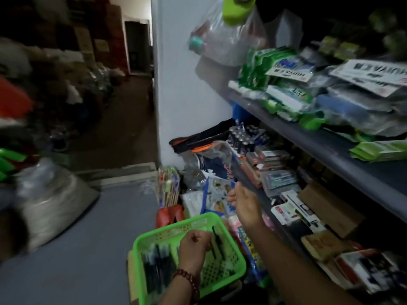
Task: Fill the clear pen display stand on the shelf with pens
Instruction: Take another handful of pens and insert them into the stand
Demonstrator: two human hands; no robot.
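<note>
The left hand (193, 247) hangs over a green basket (241, 258), fingers curled and pinching two dark pens (217, 241), with loose pens (156, 267) lying in a row just below and left of those fingers. The right hand (244, 203) reaches toward small boxes (279, 179) under a grey shelf (330, 148). Its fingers are turned away, so I cannot tell their grip, and the clear stand is lost in the blur beyond them. Grey floor (77, 249) lies left of both hands, with a white wall (187, 95) ahead.

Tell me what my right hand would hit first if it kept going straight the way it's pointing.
Probably the blue-edged printed packet just beyond the fingertips of the right hand, though depth is unclear in the blur.
</note>
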